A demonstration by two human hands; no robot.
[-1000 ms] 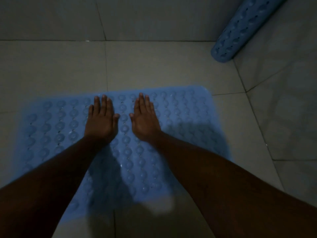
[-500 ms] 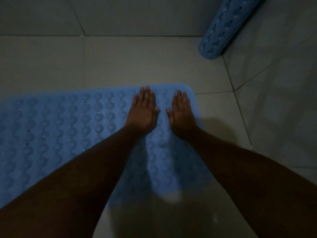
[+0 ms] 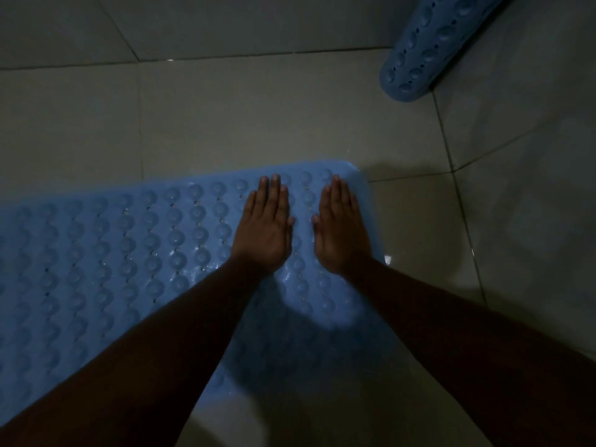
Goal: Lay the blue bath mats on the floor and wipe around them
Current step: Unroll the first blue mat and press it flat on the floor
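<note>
A blue bath mat [image 3: 122, 253] with rows of round bumps lies flat on the tiled floor, reaching from the left edge to the middle. My left hand [image 3: 264, 230] and my right hand [image 3: 342, 230] rest palm-down on its far right end, side by side, fingers straight and held together, holding nothing. The right hand sits close to the mat's right edge. A second blue bath mat [image 3: 429, 50], rolled into a tube, leans in the corner at the top right. My forearms hide part of the near side of the flat mat.
Pale floor tiles [image 3: 258, 117] stretch beyond the mat to the back wall [image 3: 225, 24]. A tiled wall [image 3: 532, 156] rises on the right. The floor looks wet, with a small glint [image 3: 387, 260] beside the mat's right edge. The room is dim.
Both hands have slid rightward along the mat, from its middle to its right end, staying flat on it. The view has followed them to the right.
</note>
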